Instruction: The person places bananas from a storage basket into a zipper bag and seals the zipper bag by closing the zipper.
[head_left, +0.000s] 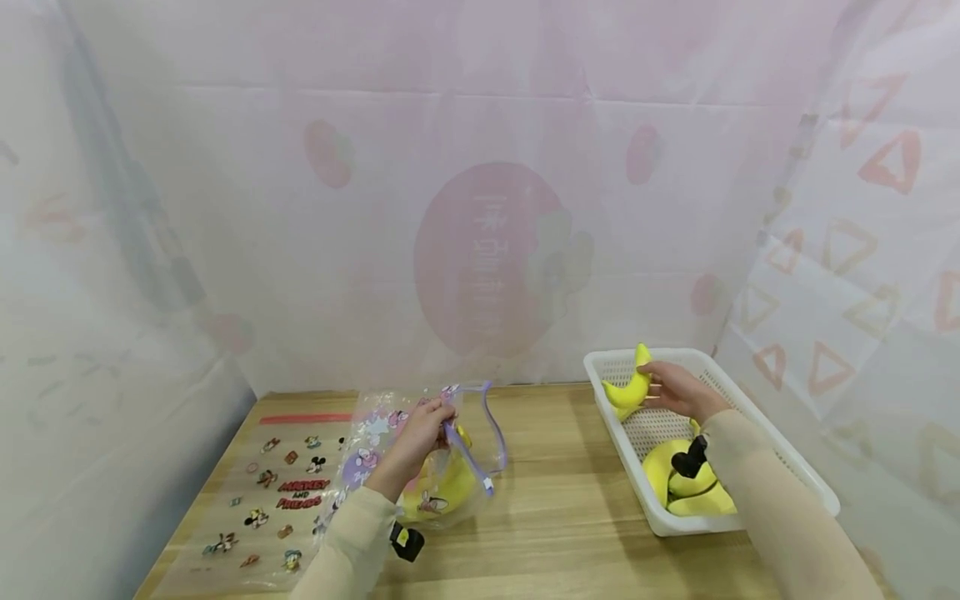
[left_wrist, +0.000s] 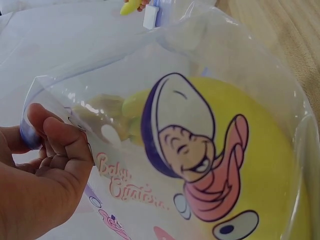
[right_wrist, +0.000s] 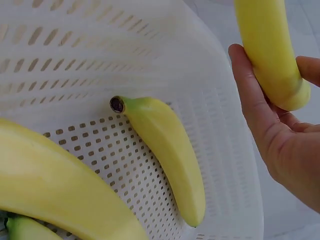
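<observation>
My left hand [head_left: 422,435] pinches the edge of a clear, cartoon-printed zip bag [left_wrist: 142,197] with a purple zip strip [head_left: 495,429]. Inside the bag lies a large yellow banana shape [left_wrist: 270,150], seen through the film. Over at the right, my right hand [head_left: 678,390] holds a yellow banana [head_left: 633,390] between thumb and fingers, above the far left part of a white plastic basket [head_left: 633,479]. Below that hand, a single banana [right_wrist: 167,157] with a green neck rests on the perforated basket floor. More bananas [head_left: 660,468] lie at the basket's near end.
Flat on the wooden table [head_left: 555,500], at the left, is another clear bag [head_left: 277,500] with a red strip and cartoon prints. Pale printed sheets [head_left: 337,250] stand behind the table and on both sides.
</observation>
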